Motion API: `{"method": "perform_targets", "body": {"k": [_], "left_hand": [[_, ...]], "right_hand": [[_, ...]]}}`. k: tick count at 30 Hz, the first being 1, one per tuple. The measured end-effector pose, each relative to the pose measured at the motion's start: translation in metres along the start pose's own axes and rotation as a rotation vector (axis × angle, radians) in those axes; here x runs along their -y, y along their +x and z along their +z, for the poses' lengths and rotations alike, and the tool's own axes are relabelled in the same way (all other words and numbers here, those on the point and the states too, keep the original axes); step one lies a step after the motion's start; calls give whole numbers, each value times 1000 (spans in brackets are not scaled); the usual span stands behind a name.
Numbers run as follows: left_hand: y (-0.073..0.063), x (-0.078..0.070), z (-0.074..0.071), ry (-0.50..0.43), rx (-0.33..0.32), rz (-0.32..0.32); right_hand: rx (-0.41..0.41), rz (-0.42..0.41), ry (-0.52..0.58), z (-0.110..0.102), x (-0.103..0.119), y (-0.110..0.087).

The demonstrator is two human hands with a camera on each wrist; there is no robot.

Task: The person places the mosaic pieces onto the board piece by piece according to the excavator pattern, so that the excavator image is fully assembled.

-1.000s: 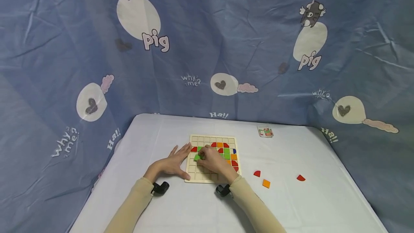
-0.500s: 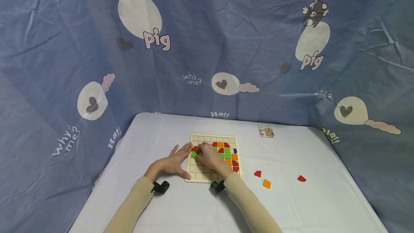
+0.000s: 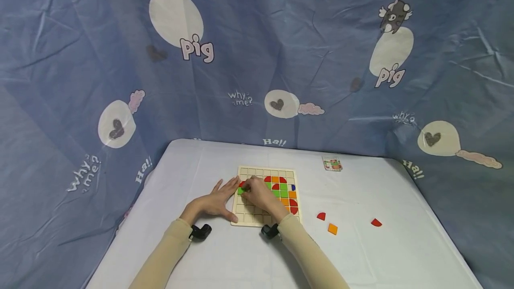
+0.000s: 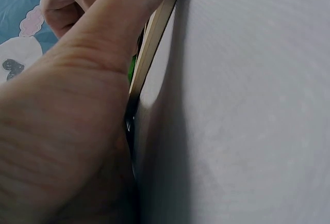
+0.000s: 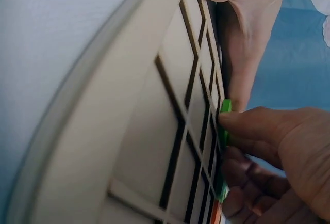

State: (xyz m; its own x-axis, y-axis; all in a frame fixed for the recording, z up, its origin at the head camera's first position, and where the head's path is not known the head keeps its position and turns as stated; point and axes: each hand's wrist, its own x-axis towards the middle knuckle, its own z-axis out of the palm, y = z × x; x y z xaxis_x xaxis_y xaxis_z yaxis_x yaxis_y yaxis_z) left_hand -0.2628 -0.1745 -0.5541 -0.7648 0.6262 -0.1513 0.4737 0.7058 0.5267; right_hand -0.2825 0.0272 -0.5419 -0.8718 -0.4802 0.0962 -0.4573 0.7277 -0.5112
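Observation:
My left hand rests with fingers spread along the left edge of a light wooden grid board, the fingertips at the upper edge and the thumb near the front corner. Over the board's left part is my right hand. Its thumb and fingers pinch a green square tile at the grid in the right wrist view. That green tile lies below a red tile. The right hand hides part of the board's middle. In the left wrist view, the left hand covers most of the board's edge.
On the board's right half sit several red, orange, green and blue tiles. Loose on the white table are a red quarter-circle, an orange square and another red quarter-circle. A picture card stack lies at the back right.
My right hand has moved a little left with the green tile, from beside the left column onto the cell at the board's left edge. The left hand has stayed in place.

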Motion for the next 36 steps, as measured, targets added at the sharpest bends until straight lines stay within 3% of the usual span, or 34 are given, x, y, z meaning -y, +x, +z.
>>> {"method": "perform_targets", "body": {"k": [7,11,15,19,24,31,36], "left_hand": [[3,-2,1,-10,7,-3],[3,-5,0,-3,6,-1],[3,-6,0,7,9,-16],[1,-5,-1,8,1,-22],[1,-1,0,25,6,-19],[2,-1,0,25,9,-26],[3,-1,2,25,6,-24]], "right_hand": [[15,-4,12,-4,-2,-3],[-82,-31,-9,-9,-6,-6],[-171,-52,-162,-13,-10,-12],[-58,-109,-404,-12,-12,-17],[-8,-148,-540,-7,-8,-19],[10,-156,-575,-10,-2,-24],[-12,-145,-404,-11,-11,-25]]}}
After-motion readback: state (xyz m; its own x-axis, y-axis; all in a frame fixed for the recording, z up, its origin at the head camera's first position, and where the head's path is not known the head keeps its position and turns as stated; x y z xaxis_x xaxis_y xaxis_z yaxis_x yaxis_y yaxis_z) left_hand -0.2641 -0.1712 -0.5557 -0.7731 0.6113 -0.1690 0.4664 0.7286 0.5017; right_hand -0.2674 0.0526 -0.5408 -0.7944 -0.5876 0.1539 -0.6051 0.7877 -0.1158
